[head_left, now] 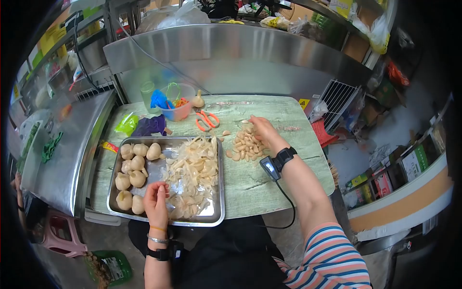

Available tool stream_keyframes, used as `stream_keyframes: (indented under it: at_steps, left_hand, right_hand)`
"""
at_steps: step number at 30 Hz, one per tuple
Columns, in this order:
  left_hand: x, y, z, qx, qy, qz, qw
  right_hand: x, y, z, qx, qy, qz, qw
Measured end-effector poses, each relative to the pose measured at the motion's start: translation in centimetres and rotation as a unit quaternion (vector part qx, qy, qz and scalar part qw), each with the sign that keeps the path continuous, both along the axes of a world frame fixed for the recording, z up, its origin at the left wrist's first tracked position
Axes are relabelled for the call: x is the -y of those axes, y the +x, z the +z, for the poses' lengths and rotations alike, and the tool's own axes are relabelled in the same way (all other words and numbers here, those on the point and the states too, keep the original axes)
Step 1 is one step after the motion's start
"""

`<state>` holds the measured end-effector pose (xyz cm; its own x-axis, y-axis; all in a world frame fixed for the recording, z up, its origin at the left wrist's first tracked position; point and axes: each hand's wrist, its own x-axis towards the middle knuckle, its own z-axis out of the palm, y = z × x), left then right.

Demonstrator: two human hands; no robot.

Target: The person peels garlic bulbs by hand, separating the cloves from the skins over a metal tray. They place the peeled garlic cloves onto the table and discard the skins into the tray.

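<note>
My left hand (156, 201) is over the steel tray (219, 202), its fingers curled together; what they hold, if anything, is hidden. Whole garlic bulbs (137, 178) fill the tray's left side. Loose papery garlic skins (192, 166) are heaped on its right side. To the right of the tray, a pile of peeled garlic cloves (246, 146) lies on the table. My right hand (263, 132) reaches over the pile's far edge, fingers pinched, with a pale garlic clove (246, 121) at the fingertips.
Orange-handled scissors (207, 121) lie behind the tray. Near them stand a clear plastic tub (178, 110) and a single garlic bulb (198, 100). A purple cloth (148, 126) and a green packet (127, 124) lie at the back left. A steel panel (231, 72) borders the table (269, 192).
</note>
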<state>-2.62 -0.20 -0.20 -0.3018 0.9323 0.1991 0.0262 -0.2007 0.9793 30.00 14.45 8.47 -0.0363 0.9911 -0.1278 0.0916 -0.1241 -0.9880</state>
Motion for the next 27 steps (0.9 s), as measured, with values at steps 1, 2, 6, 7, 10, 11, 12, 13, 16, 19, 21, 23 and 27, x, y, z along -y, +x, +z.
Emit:
stream_keyframes:
  at_steps: [1,2,6,7,10,11,12,13,16,19,21,23,27]
  left_hand:
    - [0.1,0.0,0.0,-0.002,0.0,-0.002,1.0]
    - [0.2,-0.1,-0.1,-0.004,-0.001,-0.004,1.0]
    - [0.0,-0.2,-0.2,0.009,-0.005,-0.021,1.0]
    - [0.0,-0.2,-0.1,0.043,-0.012,-0.017,0.999]
    - [0.0,-0.3,-0.2,0.095,-0.014,0.0,0.995]
    - [0.1,-0.5,-0.1,0.109,-0.003,-0.001,0.994]
    - [0.2,-0.4,0.3,0.113,0.006,0.003,0.994]
    - [0.2,-0.3,0.5,0.117,0.017,0.004,0.993]
    - [0.5,-0.4,0.7,0.126,0.025,0.023,0.991]
    - [0.6,-0.4,0.6,0.132,0.038,0.031,0.99]
    - [0.7,-0.5,0.5,0.133,0.046,0.031,0.99]
    - [0.6,-0.5,0.6,0.141,0.044,0.029,0.989]
    - [0.9,-0.8,0.4,0.171,0.051,0.069,0.982]
  right_hand:
    - [0.5,-0.3,1.0,-0.009,-0.025,0.011,1.0]
    - [0.6,-0.4,1.6,-0.013,-0.042,0.02,0.999]
    - [-2.0,1.3,0.5,0.147,-0.032,-0.001,0.989]
    - [-2.2,1.7,0.0,0.151,-0.034,0.002,0.988]
    - [-1.7,0.3,-0.4,0.154,0.061,0.025,0.986]
    - [0.0,-1.4,1.0,0.136,0.078,0.064,0.985]
    - [1.1,-2.9,1.3,0.117,0.096,0.101,0.983]
    - [1.5,-4.4,0.4,0.112,0.092,0.116,0.983]
    - [3.8,-9.2,0.0,0.248,0.29,0.271,0.884]
    - [2.6,-13.4,-3.8,0.351,0.401,0.289,0.795]
    - [1.7,-15.4,-5.9,0.349,0.436,0.281,0.781]
    - [1.8,-17.3,-6.2,0.348,0.462,0.297,0.76]
    - [6.5,-18.9,-2.7,0.336,0.38,0.458,0.73]
